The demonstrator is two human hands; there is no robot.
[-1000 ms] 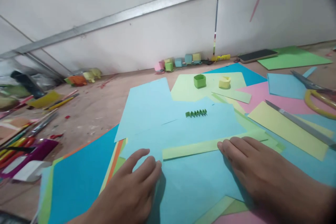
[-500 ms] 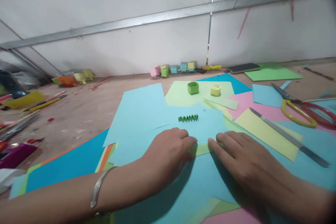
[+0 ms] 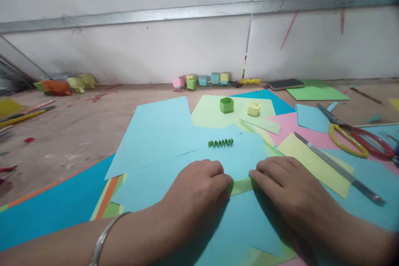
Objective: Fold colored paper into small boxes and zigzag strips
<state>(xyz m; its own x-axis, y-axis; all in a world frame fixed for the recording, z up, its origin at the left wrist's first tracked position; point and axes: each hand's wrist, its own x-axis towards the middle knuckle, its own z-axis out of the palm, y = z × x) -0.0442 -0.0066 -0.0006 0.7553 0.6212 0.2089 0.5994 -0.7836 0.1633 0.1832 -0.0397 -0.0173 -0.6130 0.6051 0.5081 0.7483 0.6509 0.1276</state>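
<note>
A narrow light green paper strip (image 3: 242, 186) lies across the light blue paper sheets. My left hand (image 3: 202, 193), with a silver bangle on its wrist, is closed on the strip's left part, its thumb and fingertips pressed together. At the strip's right part, my right hand (image 3: 288, 191) pinches it with curled fingers. The strip's ends are hidden under both hands. Just beyond them sits a dark green accordion-folded paper strip (image 3: 220, 143). Farther back stand a small green paper box (image 3: 226, 105) and a small yellow paper piece (image 3: 253, 109).
To the right lie a craft knife (image 3: 339, 168) with its blade out, on a yellow paper piece (image 3: 286, 145), and scissors (image 3: 349, 131) with red and yellow handles. Small folded paper models (image 3: 203, 80) and a dark phone (image 3: 286, 84) line the wall. Pencils (image 3: 26, 116) lie left.
The view has levelled and shifted slightly. Both hands stay on the light green strip, and a little more of it shows between them.
</note>
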